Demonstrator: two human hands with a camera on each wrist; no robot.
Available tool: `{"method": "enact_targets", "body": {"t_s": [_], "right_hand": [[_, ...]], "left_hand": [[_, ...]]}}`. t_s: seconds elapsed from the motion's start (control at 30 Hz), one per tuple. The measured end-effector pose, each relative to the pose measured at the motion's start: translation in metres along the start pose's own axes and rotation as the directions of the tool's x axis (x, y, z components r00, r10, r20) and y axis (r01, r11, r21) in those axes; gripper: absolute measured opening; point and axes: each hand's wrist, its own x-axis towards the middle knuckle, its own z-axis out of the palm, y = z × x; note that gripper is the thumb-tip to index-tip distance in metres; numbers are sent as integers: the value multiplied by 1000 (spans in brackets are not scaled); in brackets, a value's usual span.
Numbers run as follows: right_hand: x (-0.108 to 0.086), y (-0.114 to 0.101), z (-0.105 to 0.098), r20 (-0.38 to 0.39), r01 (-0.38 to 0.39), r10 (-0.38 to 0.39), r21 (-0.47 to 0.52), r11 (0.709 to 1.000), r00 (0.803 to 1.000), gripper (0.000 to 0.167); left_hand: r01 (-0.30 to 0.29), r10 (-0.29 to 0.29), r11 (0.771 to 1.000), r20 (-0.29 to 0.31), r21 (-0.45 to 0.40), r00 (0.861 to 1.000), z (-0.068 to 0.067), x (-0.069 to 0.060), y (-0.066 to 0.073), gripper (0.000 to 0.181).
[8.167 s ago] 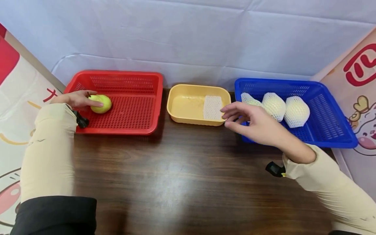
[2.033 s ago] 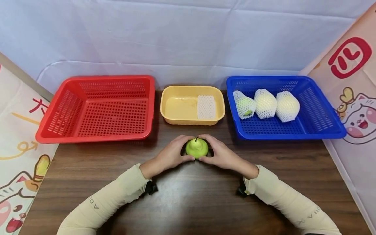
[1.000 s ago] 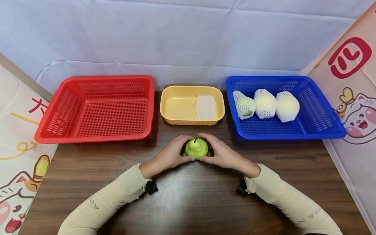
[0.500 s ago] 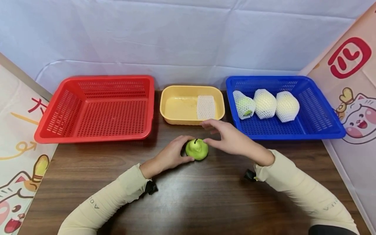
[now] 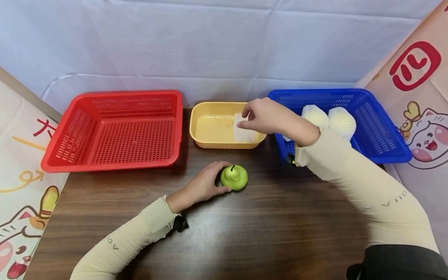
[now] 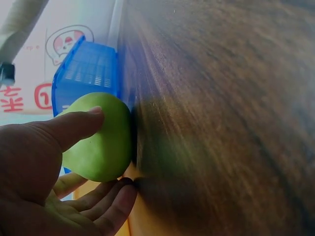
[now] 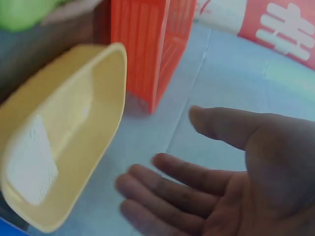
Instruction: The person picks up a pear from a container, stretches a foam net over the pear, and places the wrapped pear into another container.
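Observation:
A green pear [image 5: 236, 179] stands upright on the brown table, stem up. My left hand [image 5: 203, 183] holds its left side; in the left wrist view the thumb lies on the pear [image 6: 106, 147] and the fingers curl beneath. Over the right end of the yellow tray [image 5: 211, 130] hovers my right hand [image 5: 267, 115], thumb and fingers apart. Below it, a flat white foam fruit net [image 5: 241, 134] lies in the tray. The right wrist view has nothing between the fingers of the right hand [image 7: 211, 182], and the net [image 7: 32, 164] shows apart from them.
A red basket [image 5: 115, 168] stands left of the tray. To the right, the blue basket [image 5: 385, 153] holds several net-wrapped fruits [image 5: 342, 121], partly covered by my right arm. A white cloth [image 5: 175, 42] hangs behind, with printed panels at both sides.
The left hand brought the pear from the red basket to the table, where both hands held it. My right hand has since let go and moved up over the yellow tray; the left stayed.

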Motion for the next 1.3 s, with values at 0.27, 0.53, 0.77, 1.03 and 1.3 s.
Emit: {"method": "enact_targets", "body": {"t_s": [0.27,0.53,0.77,1.03,1.3], "right_hand": [[42,7,-22,108,-165,174,-90,982,979,51],[78,0,-18,143,-324,331,-70,943,933,47],[92,2,5,214,-409,425,-117,905,879,35],[100,11,27,318,-490,541,-231,841,779,72],[97,12,42,275,-472,528,-246,847,803,67]], "left_hand": [[0,0,1000,-3,-5,1000,-1,0,1,69],[11,-11,1000,-1,1,1000,-2,1,1,69],[12,-12,1000,3,-1,1000,0,2,-2,68],[16,-16,1000,0,-7,1000,-1,1,-1,67],[22,-22,1000,0,-4,1000,0,3,0,67]]}}
